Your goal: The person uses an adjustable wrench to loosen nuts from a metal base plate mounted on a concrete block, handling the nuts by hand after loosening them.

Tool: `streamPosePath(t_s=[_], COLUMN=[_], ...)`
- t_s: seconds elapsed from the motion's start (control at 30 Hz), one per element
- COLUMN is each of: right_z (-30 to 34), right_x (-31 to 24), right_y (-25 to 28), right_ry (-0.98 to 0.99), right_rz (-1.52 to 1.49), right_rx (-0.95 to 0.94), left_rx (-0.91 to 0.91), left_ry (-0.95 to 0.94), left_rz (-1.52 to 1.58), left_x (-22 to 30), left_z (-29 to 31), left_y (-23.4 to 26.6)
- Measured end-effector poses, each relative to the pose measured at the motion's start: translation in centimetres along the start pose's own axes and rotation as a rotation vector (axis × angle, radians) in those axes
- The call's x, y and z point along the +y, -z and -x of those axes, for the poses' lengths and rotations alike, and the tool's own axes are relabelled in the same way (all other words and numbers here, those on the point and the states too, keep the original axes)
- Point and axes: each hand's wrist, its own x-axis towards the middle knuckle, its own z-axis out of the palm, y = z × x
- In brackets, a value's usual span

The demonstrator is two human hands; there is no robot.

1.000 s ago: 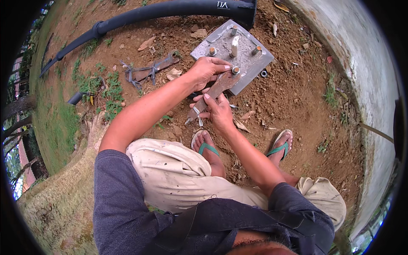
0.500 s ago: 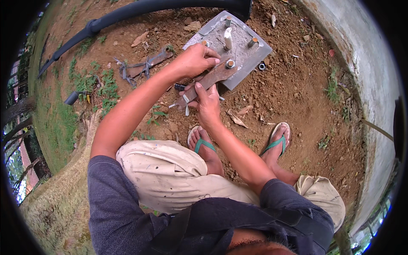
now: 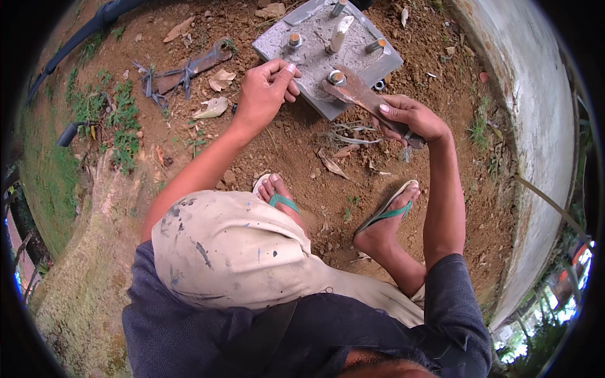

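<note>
My right hand [image 3: 416, 118] grips the handle of a rusty flat wrench [image 3: 368, 99], thumb on top and fingers underneath. The wrench's head sits around the nut on the near bolt [image 3: 336, 77] of a grey base plate [image 3: 315, 108] with a concrete-like surface. My left hand [image 3: 265, 94] hovers by the plate's left near corner, its fingers loosely curled and apart, with nothing seen in them. Another bolt with a nut [image 3: 294, 41] stands just beyond it. Two more bolts rise at the far side and the right, around a whitish upright piece [image 3: 341, 34].
A loose nut [image 3: 379, 84] lies on the soil right of the plate. Left of my left hand is a second rusty bar [image 3: 192, 69] tied with dark strips. A black pipe [image 3: 94, 25] runs along the upper left, and a concrete wall [image 3: 517, 82] borders the right.
The wrench's handle has swung from the lower left to the right of the bolt, with my right hand on it. My left hand has come off the wrench and moved left.
</note>
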Motion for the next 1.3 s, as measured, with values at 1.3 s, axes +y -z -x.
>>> streamPosePath(t_s=[1.3], right_z=[-15.3], right_x=[0.4], right_y=[-22.3], right_ry=[0.570], right_rz=[-1.049], right_rx=[0.425], left_rx=[-0.145], left_ry=[-0.203], left_rz=[-0.490], left_x=[2.5], left_z=[-1.8], left_y=[1.2])
